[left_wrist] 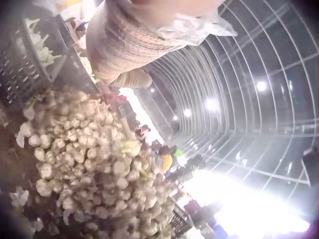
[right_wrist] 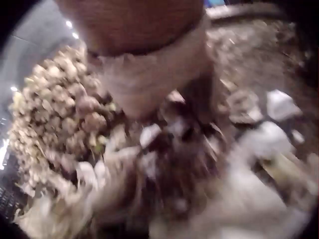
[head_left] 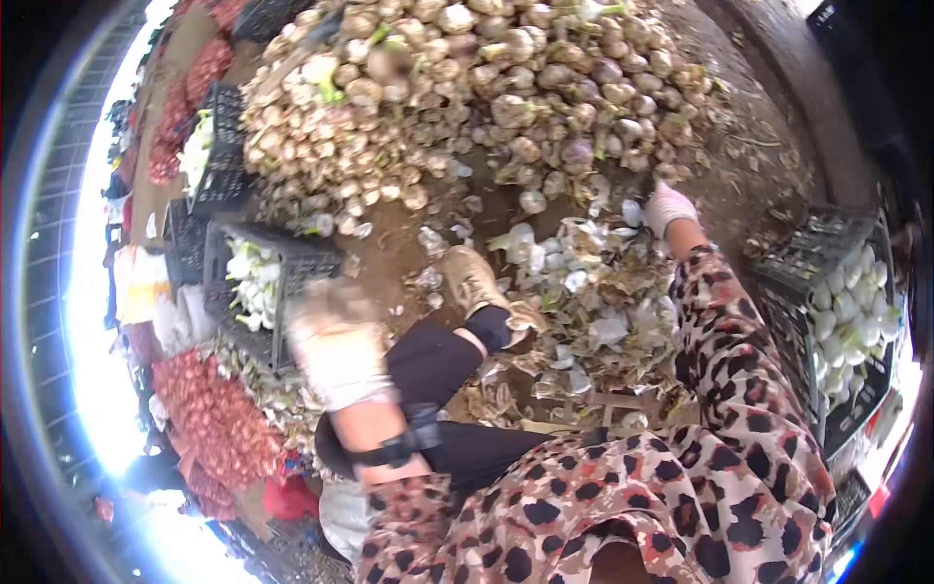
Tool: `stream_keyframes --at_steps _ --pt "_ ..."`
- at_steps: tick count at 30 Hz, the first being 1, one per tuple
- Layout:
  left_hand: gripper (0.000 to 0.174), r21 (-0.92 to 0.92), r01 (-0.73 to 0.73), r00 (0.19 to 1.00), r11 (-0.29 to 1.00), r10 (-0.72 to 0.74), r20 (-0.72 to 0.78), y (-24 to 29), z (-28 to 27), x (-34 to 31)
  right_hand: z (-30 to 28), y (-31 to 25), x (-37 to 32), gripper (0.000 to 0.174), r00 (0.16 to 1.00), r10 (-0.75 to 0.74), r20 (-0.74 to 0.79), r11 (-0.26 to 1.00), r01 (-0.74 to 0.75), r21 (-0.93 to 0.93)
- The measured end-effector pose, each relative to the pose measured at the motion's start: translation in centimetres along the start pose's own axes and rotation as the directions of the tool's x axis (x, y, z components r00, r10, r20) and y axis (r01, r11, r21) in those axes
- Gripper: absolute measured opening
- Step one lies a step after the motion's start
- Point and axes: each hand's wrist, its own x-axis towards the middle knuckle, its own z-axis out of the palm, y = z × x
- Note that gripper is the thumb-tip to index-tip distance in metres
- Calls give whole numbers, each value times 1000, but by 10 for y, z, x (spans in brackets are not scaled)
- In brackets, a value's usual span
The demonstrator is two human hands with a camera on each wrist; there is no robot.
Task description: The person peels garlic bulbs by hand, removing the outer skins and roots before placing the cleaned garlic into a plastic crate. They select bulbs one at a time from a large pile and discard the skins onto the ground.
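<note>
My left hand, in a pale knitted glove, is blurred beside the black crate of white peeled bulbs, which look like onions. Its fingertips are mostly hidden, and I cannot tell whether it holds anything. Further forward, my right hand, also gloved, reaches down at the near edge of a big heap of unpeeled onions. A whitish bulb lies right by it. In the right wrist view that hand points down among loose skins, its fingers smeared by motion.
Papery peelings cover the floor around my shoe. On the right stands another black crate with white peeled onions. Filled red mesh sacks lie at the left, and another crate stands beyond them.
</note>
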Motion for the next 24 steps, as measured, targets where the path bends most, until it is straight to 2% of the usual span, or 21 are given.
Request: stream_keyframes --at_steps 1,2,3,4,5,6,7,8,10,11,12,13,14,15,16,17,18,19,22,23,24 --pt "29 29 28 991 999 -24 -129 -39 -2 -4 -11 -10 -6 39 999 -20 26 999 21 -32" --pt "25 30 172 978 985 -167 -122 -71 0 -12 -19 -15 -14 41 998 -30 51 997 33 -72" --pt "25 228 274 944 934 -216 -251 -101 11 -22 -28 -20 -31 42 996 -75 51 995 78 -66" --pt "26 397 390 895 831 -240 -377 -127 21 -31 -37 -31 -61 43 979 -205 10 978 204 44" --pt "30 410 438 887 800 -310 -343 -152 11 -41 -45 -42 -100 44 935 -352 -45 919 354 171" --pt "35 422 494 867 760 -392 -308 -177 -1 -51 -53 -54 -140 45 889 -453 -76 863 458 216" --pt "42 397 547 837 737 -469 -282 -195 0 -59 -63 -70 -172 52 893 -450 -30 889 450 88" --pt "43 356 563 825 746 -534 -186 -207 3 -70 -72 -73 -208 59 844 -536 -7 817 521 246" --pt "50 553 411 883 725 -467 -44 -226 -1 -78 -65 -79 -250 65 671 -701 -242 615 741 270" --pt "52 701 354 895 619 -441 -63 -218 11 -88 -68 -75 -270 68 709 -667 -230 616 698 366" --pt "44 701 301 915 647 -402 -22 -213 11 -93 -71 -71 -286 71 739 -637 -220 600 654 461" --pt "44 693 284 909 663 -417 26 -202 23 -101 -71 -67 -293 73 748 -553 -367 362 612 703" --pt "44 684 265 902 679 -425 72 -193 36 -109 -79 -56 -298 64 885 -464 -45 213 160 964" --pt "52 745 121 913 656 -369 176 -193 40 -115 -89 -50 -302 60 884 -460 -79 225 203 953" --pt "56 833 -110 906 542 -291 309 -190 42 -120 -100 -46 -306 56 881 -460 -112 239 245 940" --pt "60 862 -315 871 398 -240 429 -197 33 -112 -103 -45 -295 52 845 -533 -25 275 201 940" --pt "65 827 -514 804 228 -206 557 -197 34 -111 -110 -51 -296 49 796 -603 50 305 172 937" --pt "78 700 -713 686 33 -170 707 -196 41 -113 -101 -56 -300 44 788 -615 -16 84 86 993" --pt "84 666 -744 667 -56 -121 735 -189 51 -126 -94 -60 -314 42 840 -541 -36 -5 40 999" --pt "87 706 -708 700 -22 -155 698 -188 45 -125 -92 -59 -316 42 837 -544 -52 -25 46 999" --pt "88 692 -720 690 -48 -148 708 -186 46 -127 -95 -59 -319 42 832 -553 -48 -11 50 999"
